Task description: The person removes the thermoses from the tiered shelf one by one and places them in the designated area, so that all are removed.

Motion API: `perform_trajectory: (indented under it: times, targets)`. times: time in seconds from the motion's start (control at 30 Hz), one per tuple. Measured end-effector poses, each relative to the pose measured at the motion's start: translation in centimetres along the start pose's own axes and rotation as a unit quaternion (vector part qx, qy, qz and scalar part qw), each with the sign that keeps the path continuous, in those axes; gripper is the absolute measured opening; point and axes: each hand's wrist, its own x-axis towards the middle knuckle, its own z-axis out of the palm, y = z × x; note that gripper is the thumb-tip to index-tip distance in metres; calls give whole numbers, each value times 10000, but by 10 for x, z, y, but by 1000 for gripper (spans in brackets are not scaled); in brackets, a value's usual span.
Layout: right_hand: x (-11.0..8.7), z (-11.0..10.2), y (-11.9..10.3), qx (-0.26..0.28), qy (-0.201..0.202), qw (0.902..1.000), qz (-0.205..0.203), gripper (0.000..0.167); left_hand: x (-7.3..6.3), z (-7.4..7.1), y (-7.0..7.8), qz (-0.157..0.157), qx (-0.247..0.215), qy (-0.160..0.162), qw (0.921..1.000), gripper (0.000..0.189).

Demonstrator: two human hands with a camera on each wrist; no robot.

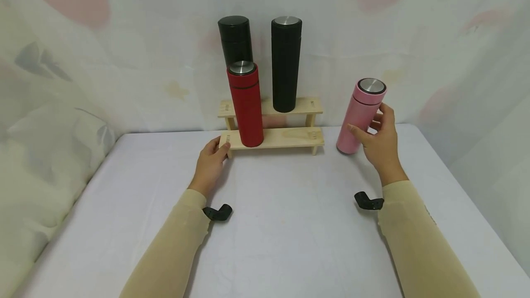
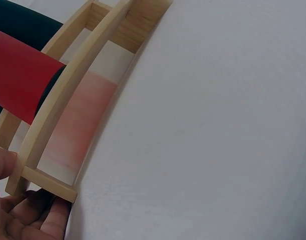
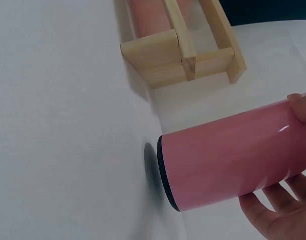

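Observation:
My right hand (image 1: 381,144) grips a pink thermos bottle (image 1: 358,116) with a steel-topped lid, thumb on one side and fingers round the other. The bottle leans slightly, and in the right wrist view its dark base hangs close over the white cloth beside a shadow. My left hand (image 1: 210,162) holds the left end of a two-step wooden rack (image 1: 285,138), thumb on top and fingers tucked below. On the lower step stands a red thermos (image 1: 247,109). Two black thermoses, one with a steel lid (image 1: 285,63) and one with a black lid (image 1: 235,36), stand on the upper step.
A white cloth (image 1: 290,233) covers the table. Patterned fabric (image 1: 157,49) hangs behind the rack, with more draped along the left side and on the right. Each wrist wears a small black camera mount (image 1: 218,213).

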Motion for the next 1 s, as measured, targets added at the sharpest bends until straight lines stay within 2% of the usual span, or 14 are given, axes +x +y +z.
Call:
perform_trajectory:
  times: [0.4,0.63,1.0]
  targets:
    - [-3,-2,9,-63,-47,9999,139,88,0,0,0,-20,-46,-44,10000,63]
    - [-3,-6,16,-16,-142,9993,354,91,2,2,-1,-14,-20,-35,10000,64]
    - [1,-3,21,116,-130,9995,270,91,5,0,-3,-19,43,-68,10000,65]
